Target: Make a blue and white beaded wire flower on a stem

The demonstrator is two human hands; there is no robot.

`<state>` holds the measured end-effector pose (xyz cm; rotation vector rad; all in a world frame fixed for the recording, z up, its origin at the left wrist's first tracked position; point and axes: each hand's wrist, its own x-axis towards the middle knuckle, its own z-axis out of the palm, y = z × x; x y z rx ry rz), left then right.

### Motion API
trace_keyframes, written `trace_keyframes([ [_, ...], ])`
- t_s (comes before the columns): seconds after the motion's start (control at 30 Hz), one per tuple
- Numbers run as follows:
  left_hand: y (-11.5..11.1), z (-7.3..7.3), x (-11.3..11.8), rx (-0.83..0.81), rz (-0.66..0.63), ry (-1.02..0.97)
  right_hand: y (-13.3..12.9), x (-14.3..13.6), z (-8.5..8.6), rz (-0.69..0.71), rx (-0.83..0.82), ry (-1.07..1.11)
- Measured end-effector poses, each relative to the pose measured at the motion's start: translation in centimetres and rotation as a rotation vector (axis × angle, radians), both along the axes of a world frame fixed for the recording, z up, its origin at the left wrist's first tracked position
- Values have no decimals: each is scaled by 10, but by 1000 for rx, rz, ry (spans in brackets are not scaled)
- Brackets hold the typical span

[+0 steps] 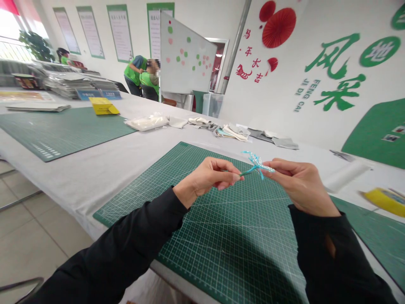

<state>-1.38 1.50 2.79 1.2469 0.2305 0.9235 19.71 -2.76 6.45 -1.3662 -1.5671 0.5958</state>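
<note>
A small blue beaded flower [255, 161] with white beads on its petals and a green stem is held above the cutting mat. My left hand [217, 174] pinches the lower end of the stem between thumb and fingers. At the other side, my right hand [295, 181] closes thumb and forefinger on a beaded petal. The flower lies nearly sideways, its petals spreading toward my right hand. Under both hands is the green gridded cutting mat [202, 253], crossed by the shadow of my arm.
A second cutting mat [72, 126] lies left, with a yellow paper packet [103, 106] at its far edge. Beyond are a plastic bag of white material [148, 122], fabric scraps [234, 132] and stacked papers [63, 80]. A yellow roll [386, 201] sits right. People in green vests [134, 71] are far back.
</note>
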Motion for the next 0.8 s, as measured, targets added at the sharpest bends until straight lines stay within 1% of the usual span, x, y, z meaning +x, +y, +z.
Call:
trace_keyframes([
  [0.13, 3, 0, 1, -94, 111, -54, -2, -2, 2, -36, 10, -24],
  [0.37, 2, 3, 2, -182, 279, -70, -6, -9, 5, 25, 70, -65],
  [0.53, 4, 3, 4, -211, 326, -69, -10, -14, 8, 25, 123, -157],
  [0.8, 4, 4, 5, -216, 375, -59, -18, -24, 13, 23, 313, -413],
])
